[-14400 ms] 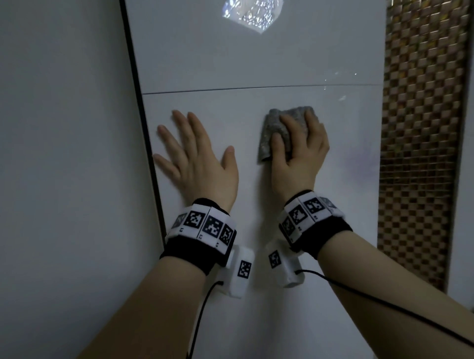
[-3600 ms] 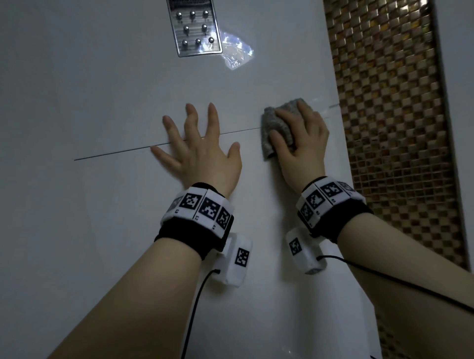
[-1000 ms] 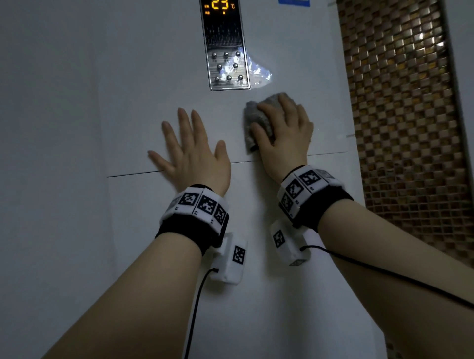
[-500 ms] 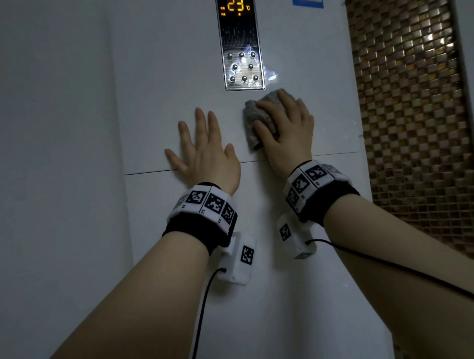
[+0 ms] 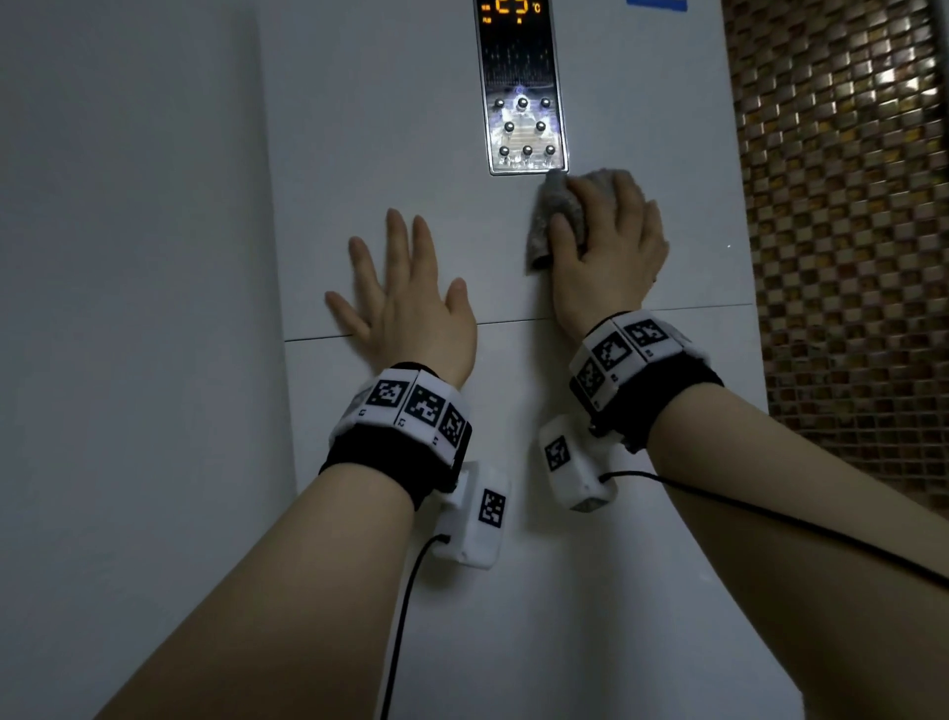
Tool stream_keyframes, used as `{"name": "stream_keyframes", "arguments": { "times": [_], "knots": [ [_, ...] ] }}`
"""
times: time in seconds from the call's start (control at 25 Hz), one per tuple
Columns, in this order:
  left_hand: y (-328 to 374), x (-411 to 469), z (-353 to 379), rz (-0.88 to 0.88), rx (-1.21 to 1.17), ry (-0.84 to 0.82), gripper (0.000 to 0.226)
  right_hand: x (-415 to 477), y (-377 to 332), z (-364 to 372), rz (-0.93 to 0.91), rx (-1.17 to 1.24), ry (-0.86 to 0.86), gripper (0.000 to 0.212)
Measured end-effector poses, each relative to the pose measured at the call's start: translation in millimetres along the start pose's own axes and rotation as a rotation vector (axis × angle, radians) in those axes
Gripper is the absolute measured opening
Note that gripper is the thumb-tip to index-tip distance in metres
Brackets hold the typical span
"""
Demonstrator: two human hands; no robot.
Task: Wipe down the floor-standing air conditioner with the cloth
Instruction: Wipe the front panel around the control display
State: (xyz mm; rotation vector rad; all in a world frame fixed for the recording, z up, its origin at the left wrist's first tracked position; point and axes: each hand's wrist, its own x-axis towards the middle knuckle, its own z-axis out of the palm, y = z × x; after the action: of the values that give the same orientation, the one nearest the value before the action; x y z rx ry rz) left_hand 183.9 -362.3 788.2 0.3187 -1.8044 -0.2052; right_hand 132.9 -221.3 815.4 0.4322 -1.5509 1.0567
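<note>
Head view: the right hand (image 5: 611, 257) grips the bunched grey cloth (image 5: 557, 210), fingers curved over it and thumb against its near side, and presses it to the white front of the air conditioner (image 5: 400, 128). The cloth sits just below the lower right corner of the control panel (image 5: 521, 103), and its far edge seems to touch the panel's frame. The left hand (image 5: 411, 308) holds nothing. It lies flat and released on the front, fingers spread, with its palm across the horizontal seam (image 5: 506, 322), apparently as a brace.

By my reading the wipe is under way on the middle of the front. The panel with its buttons and whatever lies above it look like the part yet to come. How much is already clean I cannot tell, because the dim light shows no streaks, dust or damp marks on the white surface.

The orange display (image 5: 511, 7) is cut off by the far edge, so its figures are only partly readable, and a blue label (image 5: 657, 4) is clipped there too. The unit's top, base and sides are out of frame. Most of the cloth is hidden under the fingers. Tagged wristbands (image 5: 411, 411) cover both wrists. A mosaic tile wall (image 5: 847, 205) stands to the right.
</note>
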Motion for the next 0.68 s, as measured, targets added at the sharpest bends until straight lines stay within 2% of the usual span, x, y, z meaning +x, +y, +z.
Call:
{"name": "stream_keyframes", "arguments": {
  "times": [0.2, 0.32, 0.4, 0.44, 0.6, 0.68],
  "knots": [
    [-0.1, -0.6, -3.6, 0.018, 0.004, -0.021, 0.061, -16.7, -6.1, 5.7, -0.301, 0.024, -0.132, 0.038],
    [-8.5, 3.7, -11.7, 0.005, -0.069, 0.017, 0.061, -4.8, -3.3, 2.6, -0.168, -0.001, -0.064, 0.039],
    [-21.3, 9.8, -18.2, -0.081, -0.122, 0.062, 0.061, -5.4, -14.9, 7.9, -0.021, -0.007, -0.033, 0.041],
    [-28.1, 12.0, -20.5, -0.125, -0.128, 0.066, 0.063, -8.5, -23.6, 12.2, -0.005, -0.009, -0.037, 0.041],
    [-41.1, 10.2, -21.7, -0.118, -0.113, 0.021, 0.066, -19.0, -37.4, 20.0, -0.234, -0.005, -0.137, 0.041],
    [-43.7, 10.9, -22.3, -0.092, -0.129, 0.039, 0.063, -13.8, -36.3, 17.5, -0.204, -0.006, -0.119, 0.040]
  ]
}}
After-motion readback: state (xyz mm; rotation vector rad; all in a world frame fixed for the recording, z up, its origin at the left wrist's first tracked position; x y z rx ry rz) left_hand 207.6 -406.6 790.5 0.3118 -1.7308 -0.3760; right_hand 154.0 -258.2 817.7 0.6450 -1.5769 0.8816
